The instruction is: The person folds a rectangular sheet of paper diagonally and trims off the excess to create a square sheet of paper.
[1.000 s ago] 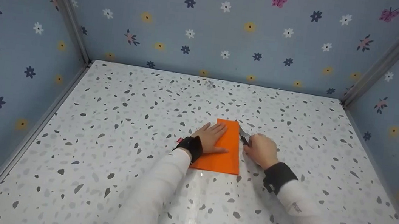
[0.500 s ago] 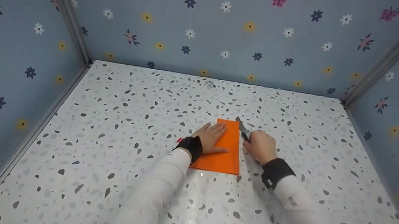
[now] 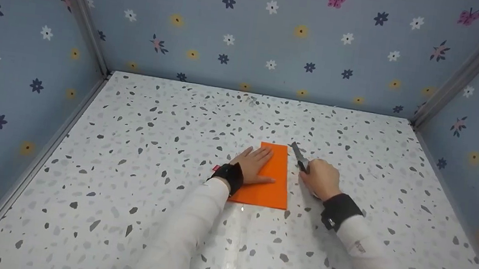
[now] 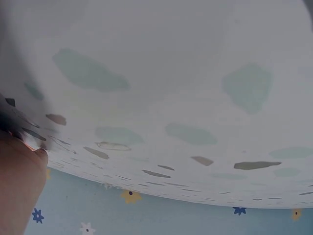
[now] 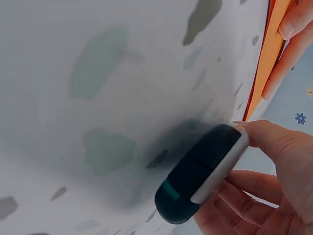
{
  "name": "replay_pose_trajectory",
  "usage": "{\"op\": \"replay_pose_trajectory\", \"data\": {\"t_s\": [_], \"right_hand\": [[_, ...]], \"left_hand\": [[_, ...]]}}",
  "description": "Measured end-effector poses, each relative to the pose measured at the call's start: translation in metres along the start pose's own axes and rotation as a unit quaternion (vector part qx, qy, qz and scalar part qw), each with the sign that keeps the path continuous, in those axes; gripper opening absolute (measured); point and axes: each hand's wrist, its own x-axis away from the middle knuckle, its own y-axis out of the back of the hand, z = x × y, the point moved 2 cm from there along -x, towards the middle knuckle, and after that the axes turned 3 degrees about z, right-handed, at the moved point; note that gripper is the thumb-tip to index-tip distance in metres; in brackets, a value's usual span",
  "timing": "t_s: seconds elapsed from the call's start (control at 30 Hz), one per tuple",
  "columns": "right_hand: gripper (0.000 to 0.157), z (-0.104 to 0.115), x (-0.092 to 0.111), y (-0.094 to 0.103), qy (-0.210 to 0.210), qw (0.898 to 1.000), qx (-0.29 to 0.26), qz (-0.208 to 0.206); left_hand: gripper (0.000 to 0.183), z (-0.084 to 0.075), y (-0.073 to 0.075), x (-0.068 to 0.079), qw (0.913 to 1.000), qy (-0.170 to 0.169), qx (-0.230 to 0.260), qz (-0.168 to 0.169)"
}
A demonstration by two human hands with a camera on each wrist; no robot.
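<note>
An orange sheet [image 3: 278, 176], apparently folded in layers, lies on the speckled table in the head view. My left hand [image 3: 254, 166] presses flat on its left part, fingers spread and thumb reaching across the middle. To the right of the sheet, my right hand [image 3: 321, 180] grips a utility knife [image 3: 300, 157], its grey blade pointing up and left beside the sheet's far right corner. A gap shows between blade and sheet. In the right wrist view the knife's dark, pale-sided handle [image 5: 203, 171] sits between thumb and curled fingers. Only a bit of the left hand [image 4: 19, 181] shows in the left wrist view.
The white terrazzo-patterned table [image 3: 151, 142] stretches out around the sheet on all sides. Blue flower-printed panels [image 3: 261, 32] stand at the back, left and right, joined by grey corner posts. Black bands [image 3: 342, 211] wrap both wrists over white sleeves.
My right hand has brought the knife from the sheet's right edge up to its far corner, then off to the right. Sheet and left hand stay in place.
</note>
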Motion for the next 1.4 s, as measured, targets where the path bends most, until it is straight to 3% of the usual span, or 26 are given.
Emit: {"op": "replay_pose_trajectory", "data": {"t_s": [0.53,0.77,1.07,1.3,1.4], "right_hand": [[0.030,-0.086,0.030,0.017,-0.086,0.996,-0.022,-0.011],[0.031,-0.113,0.043,0.024,-0.099,0.995,-0.016,-0.027],[0.035,-0.133,0.053,0.028,-0.112,0.993,-0.024,-0.042],[0.033,-0.134,0.053,0.032,-0.122,0.992,-0.023,-0.034],[0.034,-0.132,0.053,0.033,-0.122,0.992,-0.019,-0.033]], "left_hand": [[0.087,0.002,-0.004,-0.001,1.0000,-0.001,0.005,0.005],[0.087,0.002,-0.004,0.002,0.9999,-0.001,0.011,-0.001],[0.086,0.001,-0.004,-0.001,0.9999,-0.003,0.004,-0.009],[0.087,0.003,-0.003,-0.003,0.9998,-0.009,0.011,-0.011],[0.090,0.007,-0.010,-0.010,1.0000,0.002,0.003,0.001]]}}
